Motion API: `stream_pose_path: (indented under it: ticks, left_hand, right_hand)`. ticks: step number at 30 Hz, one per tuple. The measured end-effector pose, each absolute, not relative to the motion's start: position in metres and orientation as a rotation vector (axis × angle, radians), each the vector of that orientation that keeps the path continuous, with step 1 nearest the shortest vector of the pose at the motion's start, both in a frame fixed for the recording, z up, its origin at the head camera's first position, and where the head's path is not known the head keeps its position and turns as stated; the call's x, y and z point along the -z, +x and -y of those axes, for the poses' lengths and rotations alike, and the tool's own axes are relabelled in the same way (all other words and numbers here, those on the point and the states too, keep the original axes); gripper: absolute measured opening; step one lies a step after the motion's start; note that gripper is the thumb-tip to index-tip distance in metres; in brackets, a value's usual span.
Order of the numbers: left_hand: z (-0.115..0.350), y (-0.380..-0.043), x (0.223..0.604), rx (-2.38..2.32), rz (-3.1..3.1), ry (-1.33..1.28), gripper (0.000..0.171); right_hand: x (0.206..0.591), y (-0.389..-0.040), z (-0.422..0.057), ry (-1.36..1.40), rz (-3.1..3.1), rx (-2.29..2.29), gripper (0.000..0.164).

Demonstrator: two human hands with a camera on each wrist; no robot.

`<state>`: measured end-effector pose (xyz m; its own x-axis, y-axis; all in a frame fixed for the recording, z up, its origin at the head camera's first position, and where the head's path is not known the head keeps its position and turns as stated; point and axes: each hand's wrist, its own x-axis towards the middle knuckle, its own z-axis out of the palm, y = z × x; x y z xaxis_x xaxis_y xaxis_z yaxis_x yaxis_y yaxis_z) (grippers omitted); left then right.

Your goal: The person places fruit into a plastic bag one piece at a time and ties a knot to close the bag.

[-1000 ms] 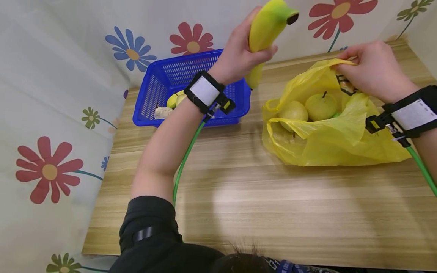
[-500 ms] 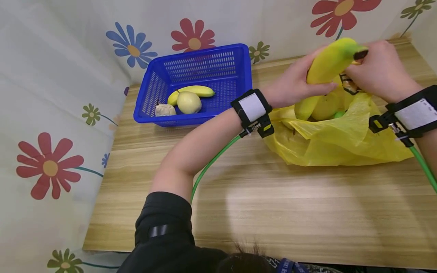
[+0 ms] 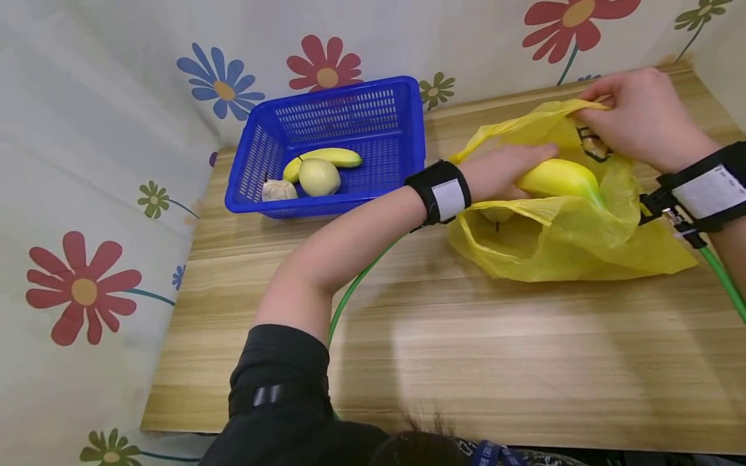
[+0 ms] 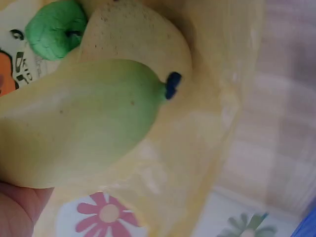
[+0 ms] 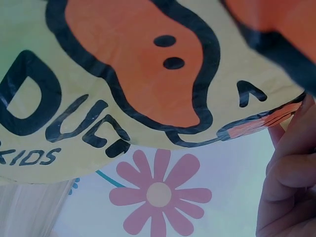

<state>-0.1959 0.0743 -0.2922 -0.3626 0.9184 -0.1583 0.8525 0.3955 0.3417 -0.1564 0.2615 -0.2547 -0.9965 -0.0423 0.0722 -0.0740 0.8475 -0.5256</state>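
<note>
A yellow banana [image 3: 562,178] with a green tip lies inside the mouth of a yellow plastic bag [image 3: 583,249]. My left hand [image 3: 509,169] reaches into the bag and grips the banana; its fingers are partly hidden. In the left wrist view the banana [image 4: 84,121] overlaps a speckled pear [image 4: 140,42], beside a small green fruit [image 4: 55,30]. Another pear [image 3: 495,215] shows in the bag's near side. My right hand [image 3: 644,113] pinches the bag's far rim and holds it up. The right wrist view shows the bag's orange cartoon print, with the right hand [image 5: 289,182] at its edge.
A blue plastic basket [image 3: 326,206] stands left of the bag, against the flowered curtain [image 3: 478,39]. In it are a second banana [image 3: 344,157], a pear [image 3: 319,177] and a pale wrinkled fruit [image 3: 278,190]. Green cables [image 3: 725,278] run from both wrists.
My left hand has carried the banana from over the basket, rightward and down into the bag, tipping it flatter. The right hand stays at the bag's rim.
</note>
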Motion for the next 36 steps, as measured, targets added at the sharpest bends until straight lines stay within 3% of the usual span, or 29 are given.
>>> stream_pose_path:
  ticks: [10, 17, 23, 26, 36]
  left_hand:
    - [-0.094, -0.192, 0.292, 0.066, -2.478, 1.324, 0.053]
    - [-0.119, -0.18, 0.296, 0.191, -2.456, 1.425, 0.057]
    - [-0.138, -0.168, 0.305, 0.053, -2.425, 1.338, 0.037]
    - [-0.143, -0.166, 0.309, -0.067, -2.442, 1.249, 0.036]
    - [-0.138, -0.168, 0.303, 0.383, -2.518, 1.455, 0.037]
  right_hand:
    - [0.257, -0.155, -0.262, 0.129, 2.97, -0.855, 0.035]
    - [0.256, -0.155, -0.258, 0.134, 2.967, -0.856, 0.035]
    - [0.257, -0.155, -0.257, 0.143, 2.967, -0.874, 0.034]
    - [0.257, -0.156, -0.256, 0.166, 2.955, -0.865, 0.033]
    - [0.258, -0.155, -0.255, 0.15, 2.971, -0.866, 0.033]
